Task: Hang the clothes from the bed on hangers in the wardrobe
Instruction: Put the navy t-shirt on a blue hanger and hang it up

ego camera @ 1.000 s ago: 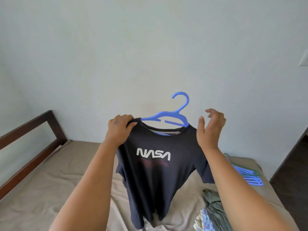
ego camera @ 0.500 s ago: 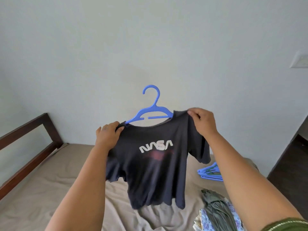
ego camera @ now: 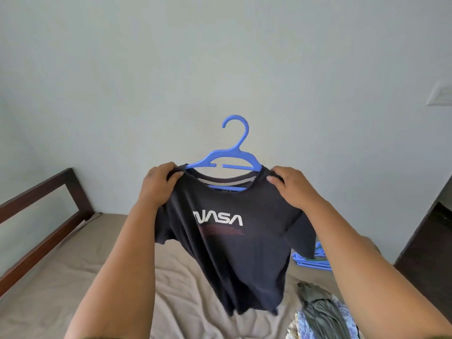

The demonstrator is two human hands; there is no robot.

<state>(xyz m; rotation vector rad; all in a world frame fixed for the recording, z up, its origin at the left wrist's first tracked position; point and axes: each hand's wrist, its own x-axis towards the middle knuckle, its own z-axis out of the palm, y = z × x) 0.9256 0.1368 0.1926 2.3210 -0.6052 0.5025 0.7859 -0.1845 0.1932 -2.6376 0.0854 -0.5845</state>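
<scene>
Head view: navy T-shirt (ego camera: 230, 241) hangs on one blue hanger (ego camera: 227, 160), held at centre above the bed (ego camera: 73, 289). Left hand (ego camera: 159, 184) and right hand (ego camera: 291, 187) each pinch a shoulder. Risk: uneven pull slides fabric off. Count: one shirt; spare hangers (ego camera: 315, 260) at 4 o'clock, number unclear; clothes pile (ego camera: 322, 311) at 5 o'clock.
</scene>
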